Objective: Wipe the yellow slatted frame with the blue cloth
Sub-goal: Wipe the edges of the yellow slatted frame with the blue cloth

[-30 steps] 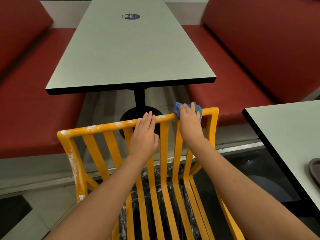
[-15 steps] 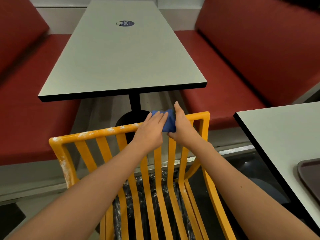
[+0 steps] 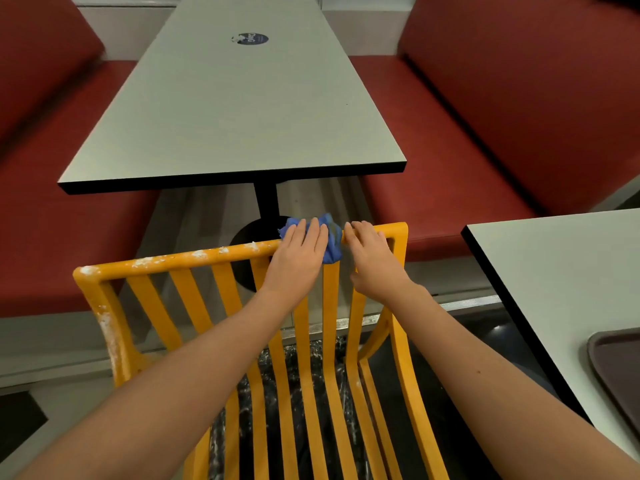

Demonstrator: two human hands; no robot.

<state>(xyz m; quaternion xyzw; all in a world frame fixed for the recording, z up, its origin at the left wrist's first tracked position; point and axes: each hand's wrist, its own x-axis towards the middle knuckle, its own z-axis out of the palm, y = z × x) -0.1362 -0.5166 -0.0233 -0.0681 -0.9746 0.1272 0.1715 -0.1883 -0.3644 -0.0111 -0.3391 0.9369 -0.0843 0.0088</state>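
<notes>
two bare forearms were seen reaching forward from the bottom edge, over the yellow slatted frame [image 3: 242, 306]. its vertical slats ran down toward the viewer above a dark speckled floor [image 3: 311, 375]. white powdery residue [image 3: 180, 256] was noted along the left part of the top rail and down the left post; the rail's right part looked clean.

the left hand [image 3: 298, 258] was laid flat on the blue cloth [image 3: 330, 244], fingers straight and close together, pressing it onto the top rail right of centre. the cloth was bunched, draped over the rail, and partly hidden under that hand. the right hand [image 3: 370, 258] was placed just beside the cloth on its right, fingers bent over the top rail near the frame's right corner; whether the rail was truly gripped or only rested upon could not be told, and some blur was present there.

at the right edge a second grey table [image 3: 554, 271] was recorded, with the corner of a dark tray [image 3: 616, 368] on it.

beyond the frame a long grey table [image 3: 242, 116] with black edging was seen on a black pedestal [image 3: 266, 202], a round dark sticker [image 3: 250, 38] near its far end. red bench seats [image 3: 485, 116] were set on both sides of it.
</notes>
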